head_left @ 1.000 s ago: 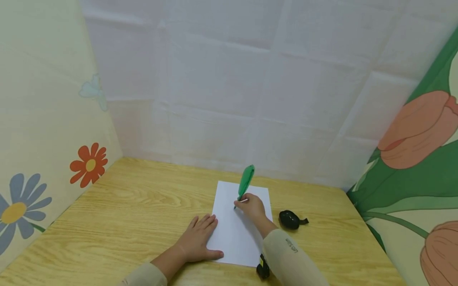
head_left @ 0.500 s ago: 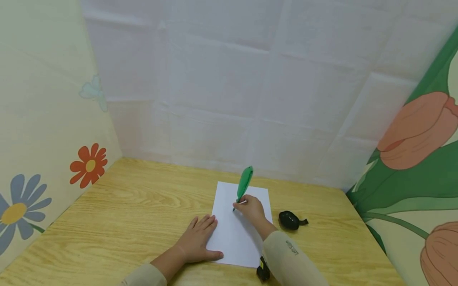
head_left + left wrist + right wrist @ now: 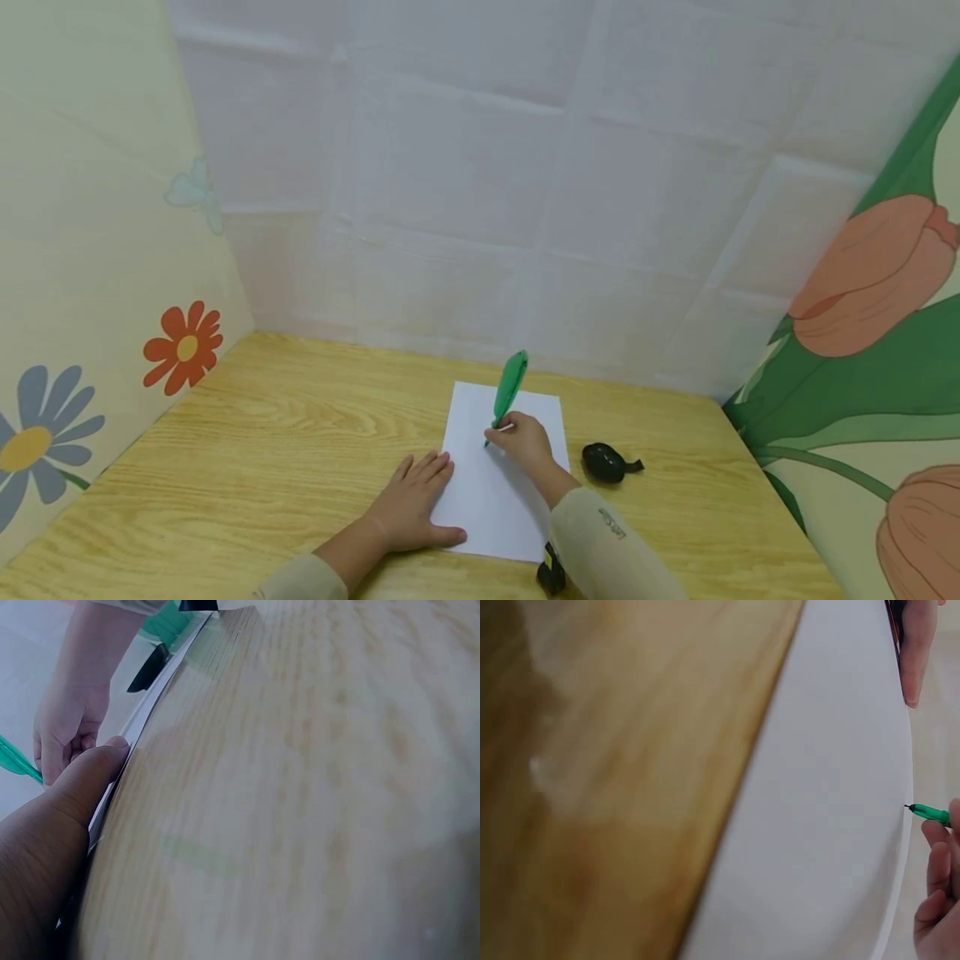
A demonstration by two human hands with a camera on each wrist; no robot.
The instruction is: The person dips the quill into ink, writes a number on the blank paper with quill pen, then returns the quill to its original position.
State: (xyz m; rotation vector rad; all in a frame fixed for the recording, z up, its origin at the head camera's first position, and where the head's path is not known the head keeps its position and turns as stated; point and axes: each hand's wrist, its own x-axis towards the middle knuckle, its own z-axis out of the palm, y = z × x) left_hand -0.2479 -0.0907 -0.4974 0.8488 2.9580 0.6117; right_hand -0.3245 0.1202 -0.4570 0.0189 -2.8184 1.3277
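Note:
A sheet of white paper (image 3: 480,508) lies on the wooden table, its short side towards me. My right hand (image 3: 528,443) pinches a green pen with a leaf-shaped top (image 3: 510,385), its tip at the upper middle of the sheet. In the right wrist view the pen's dark point (image 3: 928,814) shows beyond the fingertips. My left hand (image 3: 415,507) lies flat with fingers spread, resting on the sheet's left edge. Its thumb (image 3: 82,780) reaches along the near edge in the left wrist view.
A rounded black object with a short tail (image 3: 604,462) lies right of the paper on the table (image 3: 300,450). A smaller black object with a yellow patch (image 3: 551,573) sits at the near right corner, partly behind the right sleeve. A white cloth (image 3: 450,208) hangs behind.
My right hand and the pen have shifted slightly towards me and to the left over the paper. The left hand stays in place on the sheet.

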